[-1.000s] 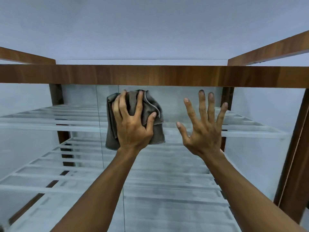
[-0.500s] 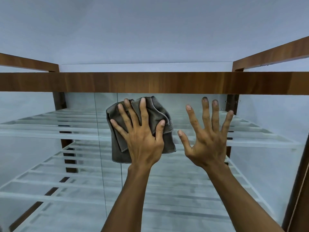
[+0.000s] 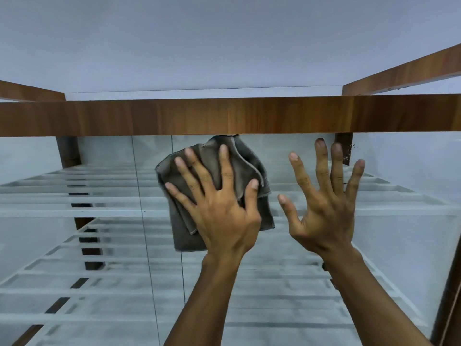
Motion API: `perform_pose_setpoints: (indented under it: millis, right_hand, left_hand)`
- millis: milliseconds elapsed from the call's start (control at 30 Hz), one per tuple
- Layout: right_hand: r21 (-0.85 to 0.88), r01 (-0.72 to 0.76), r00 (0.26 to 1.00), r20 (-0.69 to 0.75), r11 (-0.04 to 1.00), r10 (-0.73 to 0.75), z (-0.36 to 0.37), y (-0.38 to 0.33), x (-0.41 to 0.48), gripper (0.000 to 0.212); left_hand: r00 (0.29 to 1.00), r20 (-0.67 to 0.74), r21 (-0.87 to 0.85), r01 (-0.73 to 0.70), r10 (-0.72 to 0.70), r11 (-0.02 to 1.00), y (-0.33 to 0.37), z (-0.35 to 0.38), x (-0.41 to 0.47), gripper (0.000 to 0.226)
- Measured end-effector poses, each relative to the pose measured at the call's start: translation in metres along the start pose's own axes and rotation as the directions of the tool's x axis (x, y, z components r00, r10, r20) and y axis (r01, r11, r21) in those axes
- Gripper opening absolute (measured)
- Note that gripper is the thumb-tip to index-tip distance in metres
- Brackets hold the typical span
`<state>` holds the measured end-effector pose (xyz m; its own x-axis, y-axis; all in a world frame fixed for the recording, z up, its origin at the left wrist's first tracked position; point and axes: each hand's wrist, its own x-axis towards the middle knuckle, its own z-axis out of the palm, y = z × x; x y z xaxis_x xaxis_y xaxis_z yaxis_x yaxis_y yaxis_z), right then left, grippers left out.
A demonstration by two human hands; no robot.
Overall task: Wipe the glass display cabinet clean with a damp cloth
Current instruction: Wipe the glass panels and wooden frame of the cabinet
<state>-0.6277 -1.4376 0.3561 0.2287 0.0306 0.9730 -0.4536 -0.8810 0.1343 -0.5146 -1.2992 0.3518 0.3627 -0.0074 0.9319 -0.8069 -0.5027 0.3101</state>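
Observation:
A folded grey cloth (image 3: 247,161) lies flat against the cabinet's front glass pane (image 3: 112,245), its top edge just under the wooden top rail (image 3: 174,116). My left hand (image 3: 222,208) presses on the cloth with fingers spread and straight. To the right of it, my right hand (image 3: 324,203) is flat against the glass, fingers spread wide, holding nothing. Behind the glass I see several glass shelves (image 3: 74,201).
Dark wooden uprights (image 3: 68,151) stand at the back left and along the right edge (image 3: 449,308). Wooden side rails (image 3: 399,73) run back from the top rail. A vertical seam (image 3: 144,221) between glass panes runs left of the cloth. White ceiling above.
My left hand has slid the cloth up and to the right, until its top reaches the wooden rail. The right hand has stayed flat on the glass beside it.

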Motion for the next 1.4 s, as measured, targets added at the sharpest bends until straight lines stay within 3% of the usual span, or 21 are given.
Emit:
perform_pose_setpoints:
  millis: [100,200,233,300,367,467,567,633,733,833,1100,1267,1400]
  right_hand:
    - [0.150,-0.047,0.996,-0.068,0.988,0.058,-0.006,-0.011,0.003,0.069]
    - [0.449,0.133,0.983,-0.173,0.884,-0.060,-0.014,-0.055,0.015,0.060]
    - [0.543,0.186,0.981,-0.144,0.819,-0.128,-0.015,-0.069,0.021,0.060]
    - [0.684,0.142,0.983,-0.011,0.716,-0.184,-0.015,-0.086,0.032,0.063]
    - [0.710,0.080,0.980,0.070,0.700,-0.184,-0.010,-0.089,0.036,0.068]
    - [0.631,0.094,0.982,0.070,0.770,-0.177,-0.004,-0.086,0.031,0.072]
    - [0.469,0.062,0.993,0.062,0.881,-0.103,-0.001,-0.081,0.026,0.076]
    - [0.351,0.040,0.997,0.045,0.935,-0.060,0.000,-0.075,0.023,0.078]
    - [0.279,-0.071,0.997,0.011,0.958,0.071,-0.002,-0.075,0.020,0.077]
    - [0.215,-0.135,0.988,-0.039,0.967,0.146,-0.004,-0.094,0.013,0.072]
    - [0.030,0.000,0.999,0.041,1.000,-0.001,0.011,-0.084,0.005,0.078]
    - [-0.019,0.202,0.979,0.045,0.979,-0.201,0.015,-0.082,0.025,0.073]
    - [-0.071,0.122,0.992,0.008,0.990,-0.122,0.006,-0.046,0.021,0.073]
  left_hand:
    - [0.986,0.056,0.012,-0.160,0.159,0.987,0.018,0.002,-0.002,0.075]
    - [0.976,0.075,0.029,-0.208,0.205,0.978,0.013,0.003,-0.004,0.072]
    - [0.971,0.071,0.026,-0.231,0.229,0.973,0.009,0.002,-0.003,0.072]
    - [0.952,0.074,-0.036,-0.295,0.297,0.955,-0.002,-0.004,-0.001,0.078]
    - [0.932,0.084,-0.163,-0.336,0.353,0.928,-0.019,-0.014,0.002,0.076]
    - [0.940,0.058,-0.278,-0.308,0.336,0.910,-0.047,-0.027,0.006,0.074]
    - [0.962,0.056,-0.134,-0.259,0.268,0.957,-0.070,-0.031,0.008,0.069]
    - [0.959,0.069,-0.141,-0.262,0.274,0.955,-0.083,-0.031,0.007,0.068]
    - [0.958,0.056,-0.192,-0.267,0.282,0.945,-0.097,-0.029,0.008,0.070]
    - [0.958,0.026,-0.127,-0.279,0.285,0.952,-0.098,-0.025,0.008,0.070]
    - [0.958,-0.053,-0.060,-0.284,0.281,0.957,-0.101,-0.016,0.005,0.063]
    - [0.957,-0.102,-0.044,-0.276,0.270,0.960,-0.100,-0.014,0.004,0.061]
    - [0.953,-0.117,-0.051,-0.287,0.280,0.956,-0.102,-0.014,0.004,0.063]
